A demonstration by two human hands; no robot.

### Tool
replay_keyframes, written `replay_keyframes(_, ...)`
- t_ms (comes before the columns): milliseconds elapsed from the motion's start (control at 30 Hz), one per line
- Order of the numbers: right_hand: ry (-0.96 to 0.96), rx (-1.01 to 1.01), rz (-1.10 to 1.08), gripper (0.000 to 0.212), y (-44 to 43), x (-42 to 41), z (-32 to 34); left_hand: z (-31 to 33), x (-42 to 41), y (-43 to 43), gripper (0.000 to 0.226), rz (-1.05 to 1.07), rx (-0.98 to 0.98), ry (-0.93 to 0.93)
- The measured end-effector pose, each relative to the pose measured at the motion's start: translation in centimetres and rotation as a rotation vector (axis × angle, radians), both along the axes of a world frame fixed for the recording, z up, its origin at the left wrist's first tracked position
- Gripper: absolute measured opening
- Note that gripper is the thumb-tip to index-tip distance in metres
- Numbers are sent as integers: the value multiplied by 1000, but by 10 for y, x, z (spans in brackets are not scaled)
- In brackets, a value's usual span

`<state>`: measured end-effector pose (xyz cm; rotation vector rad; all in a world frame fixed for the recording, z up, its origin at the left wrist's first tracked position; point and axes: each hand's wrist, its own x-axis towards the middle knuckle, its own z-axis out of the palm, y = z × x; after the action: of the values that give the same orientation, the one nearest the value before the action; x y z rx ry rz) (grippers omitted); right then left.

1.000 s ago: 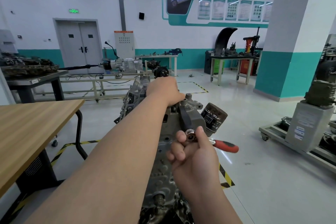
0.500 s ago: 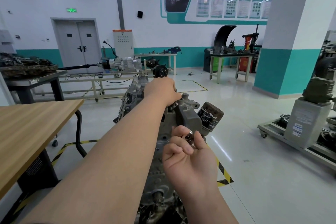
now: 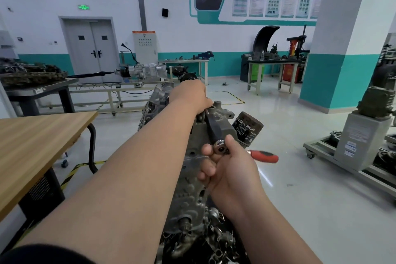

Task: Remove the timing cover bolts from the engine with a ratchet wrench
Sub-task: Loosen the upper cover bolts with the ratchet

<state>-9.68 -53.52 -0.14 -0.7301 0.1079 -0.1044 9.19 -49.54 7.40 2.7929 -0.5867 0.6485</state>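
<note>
Two hands are at work on the engine [image 3: 192, 180], which stands on end in the middle of the view, beside the wooden bench [image 3: 36, 141] on the left. The left hand [image 3: 190, 96] reaches far forward and rests closed over the engine's upper end, seemingly bracing it; what lies under its palm cannot be seen. The right hand [image 3: 231, 165] is much nearer the work: its fingers are curled shut around the ratchet wrench [image 3: 242, 152], with thumb and forefinger pinched at the shiny round head and the red handle sticking out to the right, roughly level and pointing away from the engine. Just beyond that head lies the dark face of the timing cover [image 3: 216, 128], with the oil filter [image 3: 247, 127] beside it on the right. Whichever bolt is being turned is hidden behind the wrench head and fingers, so I cannot tell how far out it is. In my judgement the next swing depends on the handle's long axis lying crosswise to the bolt, with free room on the right.
</note>
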Motion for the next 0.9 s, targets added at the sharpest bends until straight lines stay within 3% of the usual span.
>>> replay_keyframes(133, 26, -391, -99, 28, -5, -1, 5, -1, 0, 0, 24, -2, -4, -9)
replay_keyframes(267, 39, -559, -97, 28, -6, -2, 8, -1, 1, -1, 24, 11, -12, -30)
replay_keyframes(433, 27, -1023, -187, 24, -8, -1, 11, -2, 0, -3, 22, 30, -14, -29)
replay_keyframes(500, 20, -1282, -253, 27, -8, -2, 18, -1, -3, -3, 21, 46, -26, -26)
replay_keyframes(633, 68, -2013, -473, 56, -8, 0, 27, -2, 0, -2, 16, 3, -83, 28)
replay_keyframes(700, 51, -2234, -522, 62, -6, -1, 30, 0, -1, -3, 17, -40, -57, 11)
replay_keyframes(800, 68, -2275, -539, 62, -5, 2, 28, 0, 0, -3, 20, -65, -65, 13)
replay_keyframes(900, 36, -1981, -555, 53, -10, 6, 22, -3, 1, 1, 25, -4, -8, 6)
